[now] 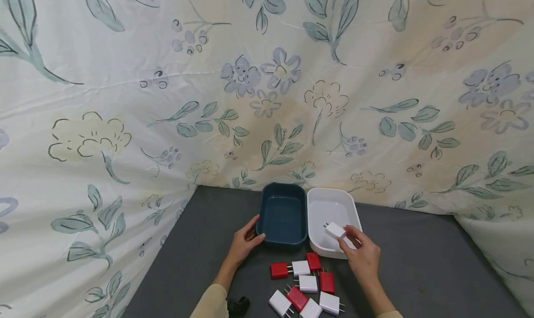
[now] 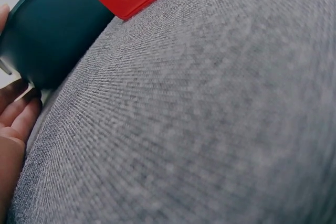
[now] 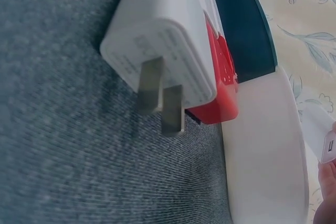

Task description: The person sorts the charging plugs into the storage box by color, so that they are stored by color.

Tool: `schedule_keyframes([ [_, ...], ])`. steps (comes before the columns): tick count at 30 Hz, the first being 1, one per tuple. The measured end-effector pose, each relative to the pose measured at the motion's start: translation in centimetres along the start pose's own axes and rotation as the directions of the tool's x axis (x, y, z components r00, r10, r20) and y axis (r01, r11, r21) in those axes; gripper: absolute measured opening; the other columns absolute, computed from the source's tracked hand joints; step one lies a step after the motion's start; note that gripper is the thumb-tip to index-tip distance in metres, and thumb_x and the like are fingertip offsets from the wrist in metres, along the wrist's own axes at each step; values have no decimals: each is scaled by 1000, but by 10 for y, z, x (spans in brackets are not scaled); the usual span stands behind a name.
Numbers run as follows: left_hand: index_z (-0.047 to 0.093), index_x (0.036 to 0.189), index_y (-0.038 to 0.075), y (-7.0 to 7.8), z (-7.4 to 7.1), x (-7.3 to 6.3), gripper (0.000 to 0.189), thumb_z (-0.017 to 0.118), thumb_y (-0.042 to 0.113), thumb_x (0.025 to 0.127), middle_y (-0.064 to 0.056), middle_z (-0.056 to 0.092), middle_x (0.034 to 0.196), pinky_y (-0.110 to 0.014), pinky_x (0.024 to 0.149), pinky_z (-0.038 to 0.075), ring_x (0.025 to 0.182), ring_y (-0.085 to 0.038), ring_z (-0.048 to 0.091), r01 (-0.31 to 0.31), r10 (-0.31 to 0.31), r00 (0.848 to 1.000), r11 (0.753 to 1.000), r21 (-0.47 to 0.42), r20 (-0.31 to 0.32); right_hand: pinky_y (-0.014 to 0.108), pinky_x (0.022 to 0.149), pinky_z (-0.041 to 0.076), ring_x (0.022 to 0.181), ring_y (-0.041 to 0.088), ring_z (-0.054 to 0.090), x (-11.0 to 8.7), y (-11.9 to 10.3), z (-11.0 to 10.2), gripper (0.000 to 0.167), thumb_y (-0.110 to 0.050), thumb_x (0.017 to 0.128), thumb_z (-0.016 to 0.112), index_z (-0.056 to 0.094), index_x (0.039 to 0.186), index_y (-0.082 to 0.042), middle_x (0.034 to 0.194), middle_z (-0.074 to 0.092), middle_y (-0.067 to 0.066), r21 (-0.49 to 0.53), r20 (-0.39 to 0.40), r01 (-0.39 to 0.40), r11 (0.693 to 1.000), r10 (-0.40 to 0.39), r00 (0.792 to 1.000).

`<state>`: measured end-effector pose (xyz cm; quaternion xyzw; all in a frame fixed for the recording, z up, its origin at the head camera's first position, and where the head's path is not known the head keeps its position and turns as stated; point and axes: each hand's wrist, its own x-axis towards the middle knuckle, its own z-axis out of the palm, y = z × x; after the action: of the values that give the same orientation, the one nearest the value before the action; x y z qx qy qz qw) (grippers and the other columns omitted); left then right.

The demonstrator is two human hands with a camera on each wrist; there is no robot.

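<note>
My right hand [image 1: 364,256] pinches a white plug [image 1: 335,231] over the white box [image 1: 331,206] near the tabletop [image 1: 417,262]'s far edge, probably a light, hard, slippery plug, best held away from its 2 prongs [image 1: 327,224], while my left hand [image 1: 244,240], fingers loose, touches the blue box [image 1: 285,218].

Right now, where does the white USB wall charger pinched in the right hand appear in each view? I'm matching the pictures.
Head: right of lower centre, the white USB wall charger shows against the white bin, in the right hand.
Left wrist: not in it.
Right wrist: at the right edge, below mid-height, USB port visible.
Shared landmark: the dark teal bin, lower centre in head, upper left in left wrist, upper right in right wrist.
</note>
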<state>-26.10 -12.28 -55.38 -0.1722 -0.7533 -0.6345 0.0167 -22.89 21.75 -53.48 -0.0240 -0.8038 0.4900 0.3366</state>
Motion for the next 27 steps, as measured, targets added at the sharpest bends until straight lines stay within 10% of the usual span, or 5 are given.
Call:
schedule_keyframes([
  [13,36,149,3,0,0,1,67,68,17,92,-26,38,151,-57,108,36,135,-42,44,8,-9,1000,1000,-2,-11,5,77,48,94,31,72,7,6,6,43,7,67,84,71,108,2,103,74,17,-45,15,-33,998,33,999],
  [27,39,148,4,-2,2,0,67,70,18,90,-20,43,150,-52,107,39,133,-36,47,16,-17,999,1000,-21,-29,12,78,50,95,30,72,15,1,9,42,4,69,84,71,109,1,104,74,15,-57,14,-46,997,47,999],
])
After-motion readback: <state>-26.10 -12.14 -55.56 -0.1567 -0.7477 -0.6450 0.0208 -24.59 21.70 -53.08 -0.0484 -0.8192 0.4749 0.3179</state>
